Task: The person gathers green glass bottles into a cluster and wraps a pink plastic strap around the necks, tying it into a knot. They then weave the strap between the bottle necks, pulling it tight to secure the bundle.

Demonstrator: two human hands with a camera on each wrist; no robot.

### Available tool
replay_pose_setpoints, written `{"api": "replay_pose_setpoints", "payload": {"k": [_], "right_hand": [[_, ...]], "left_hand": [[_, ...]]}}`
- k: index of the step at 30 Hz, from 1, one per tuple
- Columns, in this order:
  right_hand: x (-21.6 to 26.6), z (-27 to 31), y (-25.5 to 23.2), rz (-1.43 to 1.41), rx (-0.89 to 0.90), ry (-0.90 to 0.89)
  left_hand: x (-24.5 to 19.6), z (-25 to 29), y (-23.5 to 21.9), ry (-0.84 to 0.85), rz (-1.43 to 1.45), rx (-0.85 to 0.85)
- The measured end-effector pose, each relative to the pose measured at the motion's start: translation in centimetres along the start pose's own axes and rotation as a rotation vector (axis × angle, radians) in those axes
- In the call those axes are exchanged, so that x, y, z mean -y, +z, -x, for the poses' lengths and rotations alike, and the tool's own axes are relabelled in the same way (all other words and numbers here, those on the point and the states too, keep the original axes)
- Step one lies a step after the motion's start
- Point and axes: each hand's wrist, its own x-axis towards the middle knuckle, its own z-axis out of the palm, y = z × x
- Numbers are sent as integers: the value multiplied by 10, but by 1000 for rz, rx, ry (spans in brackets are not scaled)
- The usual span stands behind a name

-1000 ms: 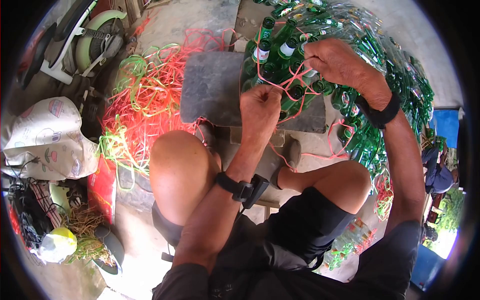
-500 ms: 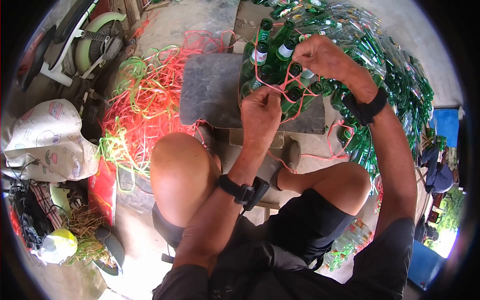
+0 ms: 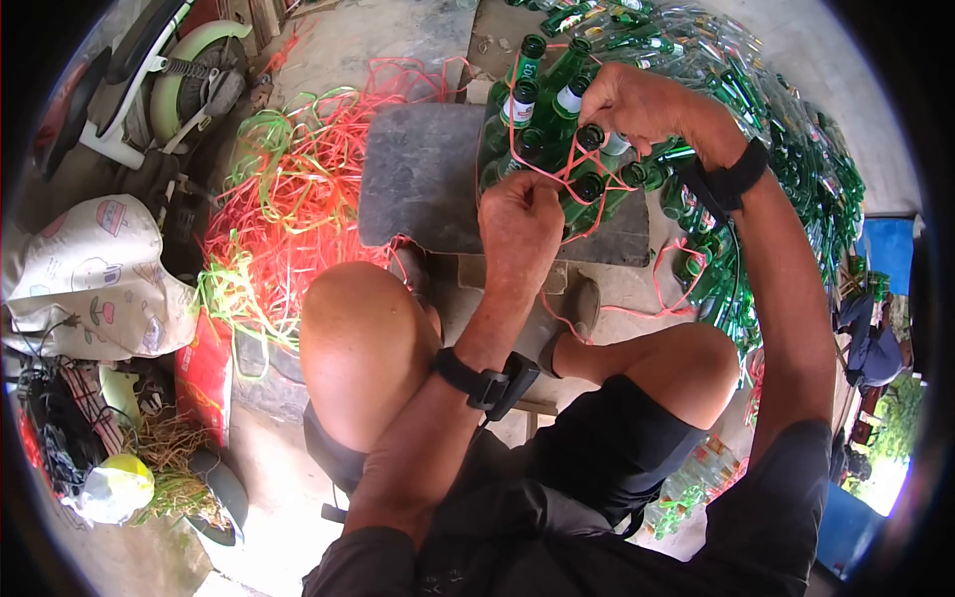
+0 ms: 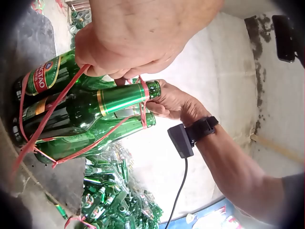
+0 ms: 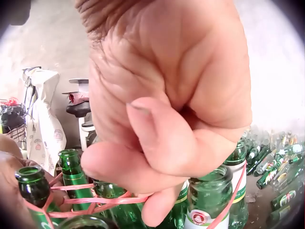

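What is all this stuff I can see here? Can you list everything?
bottles: a standing cluster, green, on the slab, strung together
string: one, pink-red, looped around the bottle necks
slab: one, grey, in front of the knees
loose strings: a tangled heap, red and green, left of the slab
bottle pile: many, green, lying at right
bag: one, pale printed, far left
left hand: grips the string
right hand: pinches the string above the necks
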Motion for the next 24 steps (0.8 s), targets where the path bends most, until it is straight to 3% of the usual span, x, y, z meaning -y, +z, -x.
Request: {"api": "replay_pose_setpoints", "payload": {"k": [2, 5, 12, 15, 18, 19, 21, 22, 24], "right_hand": [[9, 2, -5, 20, 49, 119], [8, 3, -9, -36, 77, 144], [7, 7, -7, -58, 88, 113], [7, 17, 2, -71, 15, 120], [1, 39, 18, -182, -233, 34], [1, 43, 30, -181, -234, 34], [5, 58, 55, 82, -685, -251], [19, 69, 65, 79, -691, -250], [52, 83, 82, -80, -651, -85]], "left_hand": [[0, 0, 0, -12, 9, -11], [-5, 1, -3, -47, 43, -29], [-17, -1, -17, -154, 138, -54], [-20, 2, -23, -157, 126, -18], [-24, 3, -25, -161, 77, -19], [-23, 2, -26, -159, 78, -19], [-19, -1, -28, -165, 29, 4], [-20, -1, -27, -162, 24, 8], [-23, -1, -26, -64, -23, -17]]}}
